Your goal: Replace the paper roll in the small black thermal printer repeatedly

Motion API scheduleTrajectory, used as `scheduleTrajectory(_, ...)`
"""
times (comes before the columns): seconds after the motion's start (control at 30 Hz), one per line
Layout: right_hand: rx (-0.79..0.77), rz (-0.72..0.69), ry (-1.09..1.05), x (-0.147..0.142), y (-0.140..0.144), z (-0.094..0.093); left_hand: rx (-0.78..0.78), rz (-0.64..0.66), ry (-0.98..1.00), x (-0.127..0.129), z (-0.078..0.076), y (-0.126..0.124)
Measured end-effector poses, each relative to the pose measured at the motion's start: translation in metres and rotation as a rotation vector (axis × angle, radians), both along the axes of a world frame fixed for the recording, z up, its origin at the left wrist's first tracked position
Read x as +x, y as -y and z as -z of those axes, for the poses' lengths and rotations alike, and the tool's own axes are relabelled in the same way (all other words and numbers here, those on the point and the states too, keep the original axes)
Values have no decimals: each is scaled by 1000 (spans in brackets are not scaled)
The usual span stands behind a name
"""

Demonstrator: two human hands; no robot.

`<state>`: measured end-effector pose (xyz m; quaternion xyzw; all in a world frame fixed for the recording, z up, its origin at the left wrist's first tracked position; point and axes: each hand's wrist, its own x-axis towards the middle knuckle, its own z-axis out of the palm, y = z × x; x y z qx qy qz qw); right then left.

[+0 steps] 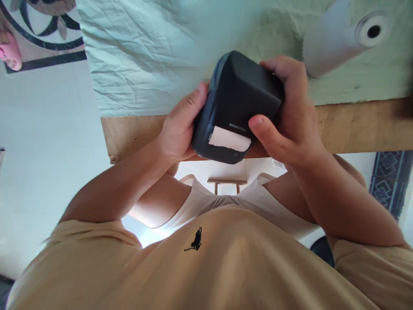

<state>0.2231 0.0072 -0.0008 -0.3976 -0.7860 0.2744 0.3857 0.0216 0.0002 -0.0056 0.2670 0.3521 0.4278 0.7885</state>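
A dark grey label printer (240, 97) with a strip of white paper (229, 138) sticking out of its slot is held above the wooden table edge (355, 125). My left hand (180, 127) grips its left side, fingers wrapped round the body. My right hand (290, 112) clasps the right side and top, thumb resting near the paper slot. Both forearms reach up from my beige shirt at the bottom of the view.
A pale green crumpled cloth (145, 56) covers the table. A white paper roll (338, 38) lies on it at the top right. White floor (41, 163) shows left, with a patterned tile and a pink slipper (9, 51) at the top left corner.
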Motion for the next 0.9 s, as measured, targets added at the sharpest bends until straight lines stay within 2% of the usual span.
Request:
scheduleTrajectory(0.23, 23, -14, 39, 2, 1, -2, -47, -29, -102, 4, -16, 2)
scheduleTrajectory(0.33, 21, -19, 51, 3, 1, -3, -51, -100, -89, 6, -23, 3)
scheduleTrajectory(0.47, -1, -38, 98, 3, 0, -5, -29, -127, -65, 4, -20, 2)
scheduleTrajectory(0.63, 43, 2, 98, 2, -1, -5, 1, -175, -115, 0, -12, 4)
scheduleTrajectory(0.9, -20, -39, 116, 4, -2, -3, -30, -225, -103, 14, -26, 2)
